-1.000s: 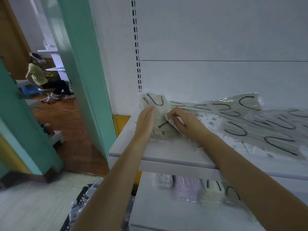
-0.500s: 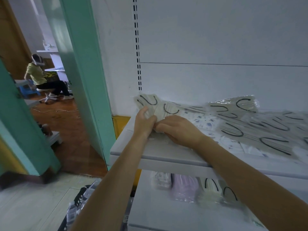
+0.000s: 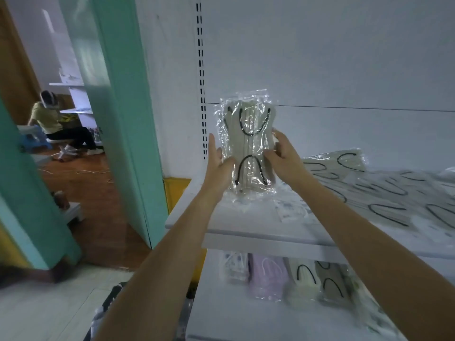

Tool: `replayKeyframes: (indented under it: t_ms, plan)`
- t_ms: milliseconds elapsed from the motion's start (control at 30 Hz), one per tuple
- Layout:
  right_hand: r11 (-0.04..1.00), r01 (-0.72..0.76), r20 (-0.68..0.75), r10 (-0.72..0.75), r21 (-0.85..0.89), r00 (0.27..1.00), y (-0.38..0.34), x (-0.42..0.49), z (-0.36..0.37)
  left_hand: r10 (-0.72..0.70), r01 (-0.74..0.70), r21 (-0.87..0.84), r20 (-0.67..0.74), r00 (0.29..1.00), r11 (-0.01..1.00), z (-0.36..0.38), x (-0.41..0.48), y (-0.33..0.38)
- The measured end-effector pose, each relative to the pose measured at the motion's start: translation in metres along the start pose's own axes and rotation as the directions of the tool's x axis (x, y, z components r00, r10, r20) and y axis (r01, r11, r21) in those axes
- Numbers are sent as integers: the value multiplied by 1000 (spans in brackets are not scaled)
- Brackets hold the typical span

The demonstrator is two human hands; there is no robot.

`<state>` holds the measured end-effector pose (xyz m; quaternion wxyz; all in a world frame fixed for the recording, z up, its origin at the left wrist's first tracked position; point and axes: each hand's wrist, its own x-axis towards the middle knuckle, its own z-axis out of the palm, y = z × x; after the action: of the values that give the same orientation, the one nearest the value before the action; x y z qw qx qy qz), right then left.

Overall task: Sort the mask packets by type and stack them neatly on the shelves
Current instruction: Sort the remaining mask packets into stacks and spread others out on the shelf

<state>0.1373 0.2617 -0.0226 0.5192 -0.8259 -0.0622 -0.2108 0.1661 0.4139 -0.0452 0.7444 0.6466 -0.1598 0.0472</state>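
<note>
Both hands hold up one mask packet (image 3: 248, 148). It stands tall in the air, just above the left end of the top shelf (image 3: 246, 236). The packet is clear plastic, with pale beige masks and black ear loops inside. The left hand (image 3: 218, 168) grips its left edge, with the thumb on the front and one finger pointing up beside it. The right hand (image 3: 283, 158) grips the right edge, with its fingers curled round it and the thumb on the front. On the top shelf, to the right of the hands, lies a messy pile of packets (image 3: 394, 193) with the same black loops. On the bottom shelf (image 3: 234, 316) four little stacks sit side by side: a white stack (image 3: 234, 267), a purple stack (image 3: 268, 276), a cream stack (image 3: 301, 281) and a grey stack (image 3: 332, 281). Past the green door frame (image 3: 123, 119) on the left, a person (image 3: 49, 116) in a yellow top sits in another room
</note>
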Motion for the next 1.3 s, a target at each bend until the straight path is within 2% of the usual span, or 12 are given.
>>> replayKeyframes:
  t_ms: [167, 333, 433, 533, 667, 767, 800, 867, 967, 1033, 1167, 1300]
  plan:
    - [980, 198, -144, -197, -7, 970, -14, -21, -1, 89, -104, 131, 115, 989, 986, 0, -21, 21]
    - [933, 359, -144, -356, -10, 923, -31, -100, 29, 154, -168, 68, 172, 973, 984, -27, -86, 10]
    - [926, 375, -140, -378, -47, 915, -12, -158, 53, 154, -184, 114, 227, 962, 976, -48, -142, -9]
    - [960, 264, -160, -277, -97, 948, 24, -211, 74, 75, -122, 160, 274, 959, 980, -60, -193, -45]
    - [992, 120, -17, -119, 31, 993, 73, -276, 89, -98, 16, 260, 304, 948, 965, -66, -239, -111]
    - [989, -132, 60, 128, 61, 990, 112, -309, 89, -309, 220, 283, 322, 895, 934, -57, -256, -157]
    - [959, -271, 66, 267, 76, 962, 123, -316, 87, -402, 335, 249, 307, 862, 909, -49, -259, -168]
    - [827, -540, 66, 536, 160, 841, 143, -326, 81, -571, 536, 200, 227, 789, 820, -32, -258, -185]
    - [575, -757, 150, 757, 311, 636, 171, -333, 63, -685, 646, 256, 107, 721, 720, 1, -244, -206]
    - [526, -787, 137, 797, 323, 589, 189, -332, 50, -688, 630, 309, 130, 714, 712, 26, -233, -215]
    - [527, -768, -44, 833, 364, 551, 223, -315, 12, -670, 576, 366, 224, 708, 731, 88, -211, -234]
    - [570, -745, -146, 817, 347, 557, 259, -285, -41, -736, 552, 516, 270, 621, 655, 149, -189, -265]
